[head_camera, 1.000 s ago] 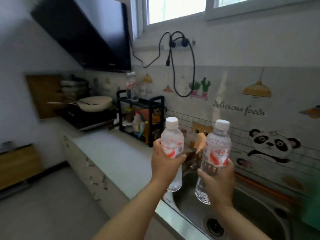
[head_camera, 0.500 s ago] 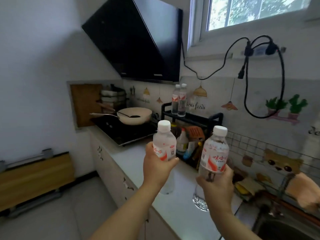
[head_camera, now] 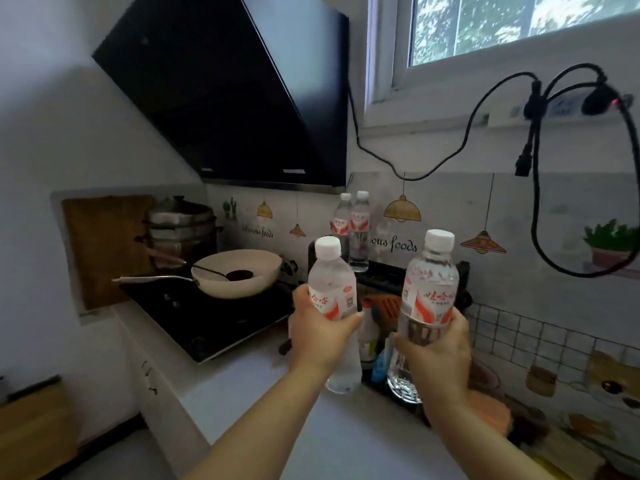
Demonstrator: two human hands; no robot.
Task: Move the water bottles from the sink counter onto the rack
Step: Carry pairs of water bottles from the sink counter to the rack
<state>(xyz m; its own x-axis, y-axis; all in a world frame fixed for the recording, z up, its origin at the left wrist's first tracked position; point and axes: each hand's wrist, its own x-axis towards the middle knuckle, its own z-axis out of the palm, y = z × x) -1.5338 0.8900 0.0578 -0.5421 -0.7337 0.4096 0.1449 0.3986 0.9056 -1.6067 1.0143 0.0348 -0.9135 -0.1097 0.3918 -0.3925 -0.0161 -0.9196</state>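
My left hand (head_camera: 320, 336) grips a clear water bottle (head_camera: 331, 285) with a white cap and a red-and-white label, held upright above the counter. My right hand (head_camera: 437, 358) grips a second, like bottle (head_camera: 429, 289), also upright. Both are held in front of the black rack (head_camera: 384, 277), which they partly hide. Two more water bottles (head_camera: 353, 226) stand side by side on the rack's top shelf against the wall.
A white pan (head_camera: 239, 271) with a spoon rests on the black cooktop (head_camera: 204, 317) left of the rack, under the black hood (head_camera: 242, 98). Steamer pots (head_camera: 181, 226) stand behind. The pale counter (head_camera: 329, 431) runs toward me. A black cable (head_camera: 540, 188) hangs from the wall socket.
The view has swung left from the sink toward the rack and stove, and closer to them. Both hands still hold their bottles upright, now in front of the rack.
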